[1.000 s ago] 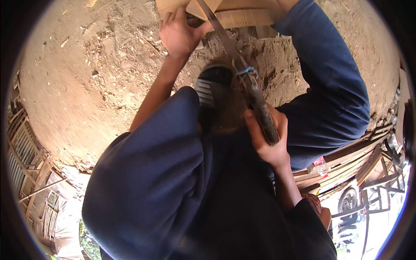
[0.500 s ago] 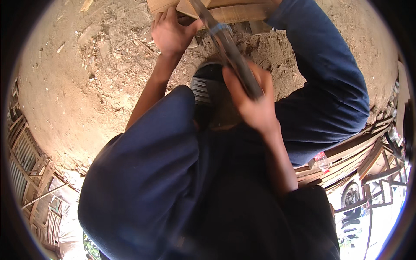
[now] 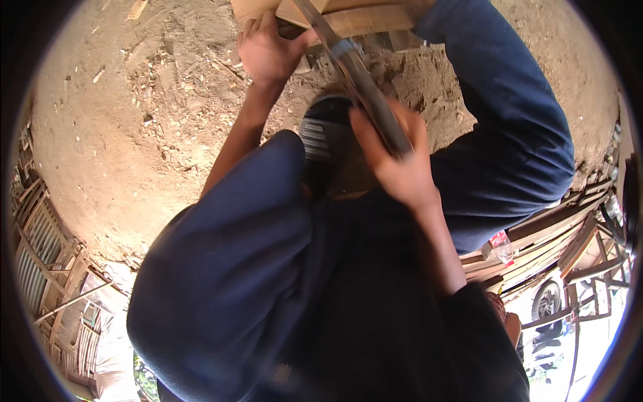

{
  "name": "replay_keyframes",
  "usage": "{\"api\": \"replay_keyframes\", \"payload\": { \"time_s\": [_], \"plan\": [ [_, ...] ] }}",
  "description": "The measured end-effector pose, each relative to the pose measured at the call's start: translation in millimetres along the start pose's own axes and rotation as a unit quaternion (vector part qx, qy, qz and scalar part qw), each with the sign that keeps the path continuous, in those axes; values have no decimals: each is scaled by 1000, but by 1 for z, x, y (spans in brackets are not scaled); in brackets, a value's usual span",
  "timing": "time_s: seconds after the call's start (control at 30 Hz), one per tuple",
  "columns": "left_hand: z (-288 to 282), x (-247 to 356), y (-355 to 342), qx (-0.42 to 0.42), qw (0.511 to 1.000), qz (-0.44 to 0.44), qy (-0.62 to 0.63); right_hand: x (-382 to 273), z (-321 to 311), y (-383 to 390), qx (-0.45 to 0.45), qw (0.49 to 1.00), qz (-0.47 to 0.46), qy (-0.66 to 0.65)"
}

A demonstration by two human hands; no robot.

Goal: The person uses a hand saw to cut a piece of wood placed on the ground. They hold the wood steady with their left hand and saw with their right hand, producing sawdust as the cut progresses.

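My right hand (image 3: 402, 154) is wrapped around the dark handle of a long, narrow tool (image 3: 365, 80). The tool has a blue band partway along and slants up and left to a thin, blade-like end. Seen nearly edge-on, its exact kind cannot be made out. That end crosses the wooden boards (image 3: 372, 21) at the top of the view. My left hand (image 3: 269, 55) grips the boards' near left edge, fingers over the top and thumb toward the tool. A smaller wood piece (image 3: 289, 13) lies beside the blade, partly cut off by the frame.
Below the boards is a dark shoe with pale stripes (image 3: 315, 137) on dirt ground (image 3: 154, 127) strewn with wood chips. My dark blue-clad legs (image 3: 221, 254) fill the middle. Stacked planks (image 3: 549, 238), a clear bottle (image 3: 501, 248) and a wheel (image 3: 547, 299) stand at the right.
The tool and my right hand have shifted slightly right and down in the picture. The whole view has moved a little the same way; my left hand keeps its grip.
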State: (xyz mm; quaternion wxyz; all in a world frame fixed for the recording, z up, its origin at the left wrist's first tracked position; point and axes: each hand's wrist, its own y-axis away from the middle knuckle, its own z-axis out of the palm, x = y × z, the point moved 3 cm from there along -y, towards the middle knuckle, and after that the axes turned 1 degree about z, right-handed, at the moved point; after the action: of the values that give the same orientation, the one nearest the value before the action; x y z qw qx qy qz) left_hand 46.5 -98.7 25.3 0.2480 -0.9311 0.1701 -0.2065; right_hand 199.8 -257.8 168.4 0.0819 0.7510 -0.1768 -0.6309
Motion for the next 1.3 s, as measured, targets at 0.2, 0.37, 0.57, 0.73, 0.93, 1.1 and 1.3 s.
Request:
{"api": "replay_keyframes", "payload": {
  "time_s": [0.2,0.37,0.57,0.73,0.93,1.1,1.3],
  "plan": [
    [-7,11,-3,28,999,9,28,3,-6,30,-7,999,52,10],
    [-4,3,3,11,1000,2,24,3,3,-11,-17,1000,4,3],
    [-7,6,1,34,999,3,21,1,-6,33,12,1000,-4,16],
    [4,-7,6,-80,993,-68,57,2,8,-11,2,1000,-3,-13],
    [-12,12,-4,18,1000,-12,11,7,-8,39,-7,1000,-10,13],
    [-9,2,-2,-16,998,-37,41,4,9,-8,-2,1000,-9,-11],
    [-6,9,-3,19,1000,2,21,6,-13,48,-10,999,30,15]
  ]
}}
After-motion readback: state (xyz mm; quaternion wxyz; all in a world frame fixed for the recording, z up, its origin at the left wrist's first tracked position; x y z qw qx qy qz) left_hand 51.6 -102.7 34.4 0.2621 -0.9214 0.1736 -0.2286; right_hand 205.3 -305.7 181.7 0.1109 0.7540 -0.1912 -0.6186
